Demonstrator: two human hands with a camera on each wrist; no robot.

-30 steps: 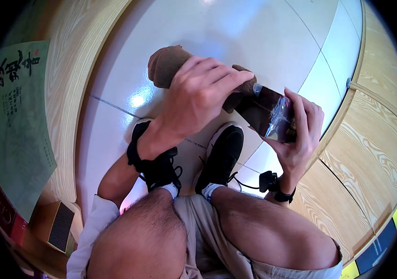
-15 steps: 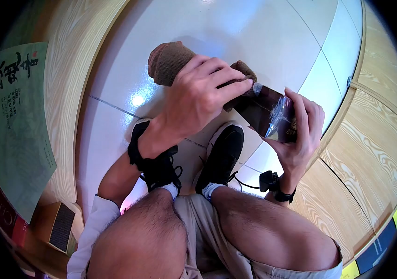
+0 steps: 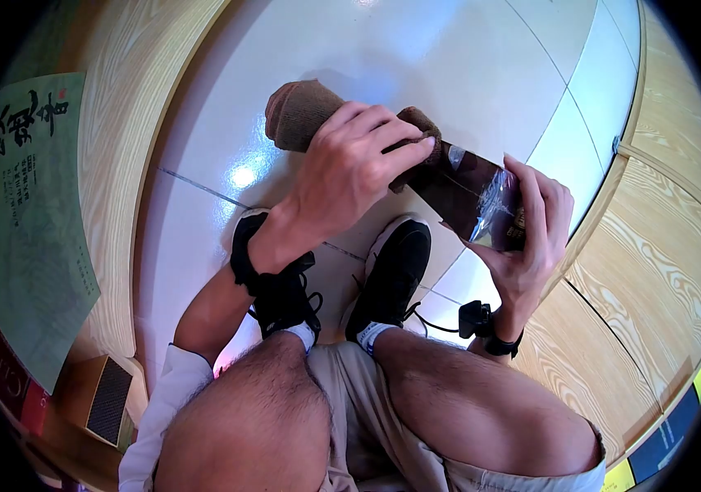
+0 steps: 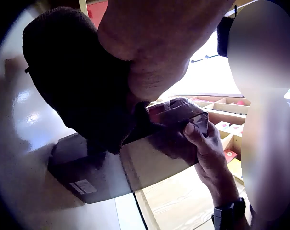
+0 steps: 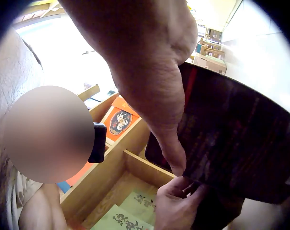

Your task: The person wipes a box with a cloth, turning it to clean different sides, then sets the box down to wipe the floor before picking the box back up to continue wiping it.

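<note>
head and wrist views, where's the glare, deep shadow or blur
Head: glare on floor tiles, shiny streaks on dark box, black corners; left wrist: brown cloth nearly black in shadow, blurred patch at right; right wrist: box face dark, blurred oval at left.

You have a rolled brown textile cloth [image 3: 305,115], redder along its folded end, and a glossy, dark maroon-brown rectangular box [image 3: 457,193] whose clear film [image 3: 494,201] flashes silver-white. Your laced shoes [image 3: 404,254] are black with white soles, your socks [image 3: 371,334] white, your fabric shorts [image 3: 367,389] beige, your wristbands [image 3: 504,343] black. You see a muted green paper sheet [image 3: 47,238] with black brush characters, pale shiny floor tiles [image 3: 235,90] ruled by darker lines, yellowish wooden panels [image 3: 637,221] patterned in swirling grain, and an orange carton [image 5: 117,122] bearing a dark oval emblem.
</note>
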